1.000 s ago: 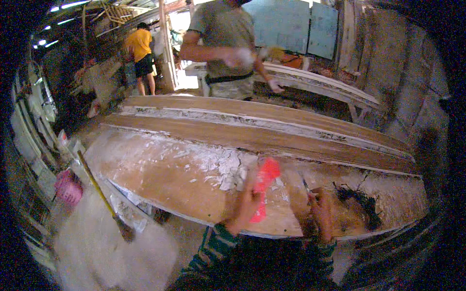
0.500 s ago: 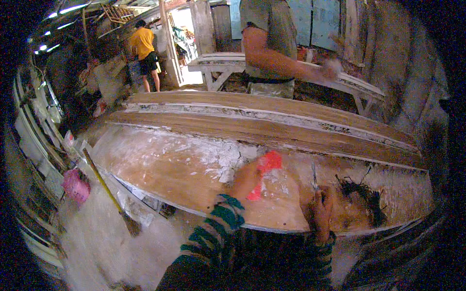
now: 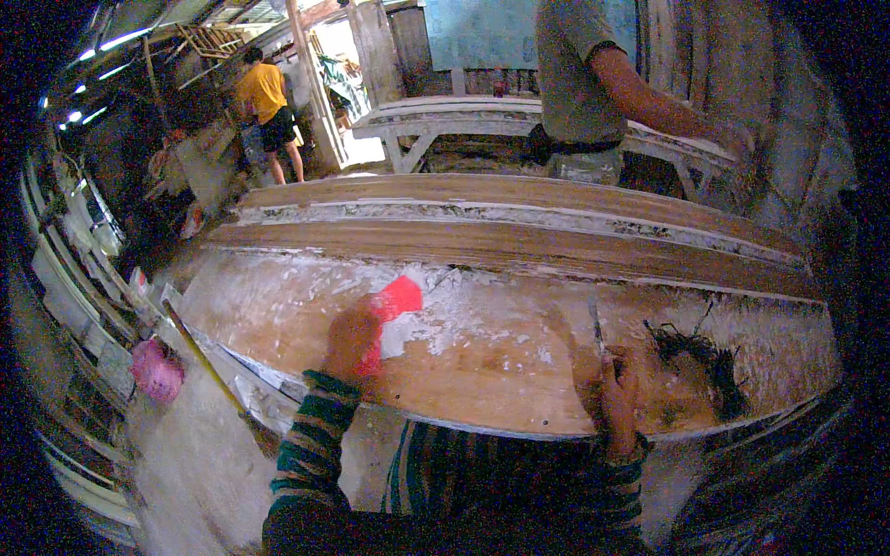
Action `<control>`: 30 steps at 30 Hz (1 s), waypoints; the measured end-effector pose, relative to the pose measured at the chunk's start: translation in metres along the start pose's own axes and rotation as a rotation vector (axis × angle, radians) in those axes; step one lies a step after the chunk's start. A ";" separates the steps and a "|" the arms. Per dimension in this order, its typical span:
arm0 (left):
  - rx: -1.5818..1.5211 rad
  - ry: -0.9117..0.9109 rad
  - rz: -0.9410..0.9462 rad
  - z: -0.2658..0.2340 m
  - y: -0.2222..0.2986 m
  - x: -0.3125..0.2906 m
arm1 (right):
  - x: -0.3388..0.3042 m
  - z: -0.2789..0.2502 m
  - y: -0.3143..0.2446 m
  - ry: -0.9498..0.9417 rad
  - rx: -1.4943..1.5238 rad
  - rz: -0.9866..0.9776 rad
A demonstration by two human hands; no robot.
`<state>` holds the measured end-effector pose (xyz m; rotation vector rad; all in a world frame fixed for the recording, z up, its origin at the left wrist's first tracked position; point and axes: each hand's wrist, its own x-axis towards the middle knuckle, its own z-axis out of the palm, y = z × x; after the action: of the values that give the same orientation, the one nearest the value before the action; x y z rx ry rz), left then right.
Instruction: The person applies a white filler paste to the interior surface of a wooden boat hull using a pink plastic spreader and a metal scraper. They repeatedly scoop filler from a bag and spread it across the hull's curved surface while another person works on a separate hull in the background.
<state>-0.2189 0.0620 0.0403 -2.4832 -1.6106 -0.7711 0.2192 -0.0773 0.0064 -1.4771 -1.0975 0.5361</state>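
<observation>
My left hand is closed round a red flat spreader, held over the wooden hull-like panel. White paste is smeared on the wood beside it. Farther right, my right hand grips a thin tool with a narrow pale blade, its tip pointing away from me. The exact kind of that tool cannot be made out. A tangle of dark fibres lies on the wood just right of my right hand.
Beyond the panel, a co-worker in a grey shirt stands by a long bench. Another person in a yellow top stands far left. A yellow-handled brush leans at the panel's left, near a pink bag-like object.
My left hand has moved left along the panel with the red spreader. My right hand stays almost in place. The co-worker in grey has shifted right.
</observation>
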 end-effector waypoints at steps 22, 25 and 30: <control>-0.023 0.166 0.137 -0.026 0.067 0.017 | -0.005 0.006 -0.014 -0.071 0.232 0.161; 0.145 0.197 0.411 0.030 0.135 0.037 | -0.007 0.006 -0.023 -0.013 -0.036 -0.050; 0.247 0.022 0.529 0.075 0.188 0.050 | -0.005 0.002 -0.019 -0.072 0.074 0.076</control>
<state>-0.0113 0.0453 0.0351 -2.5202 -0.8973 -0.4865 0.2088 -0.0826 0.0228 -1.4493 -1.0687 0.6807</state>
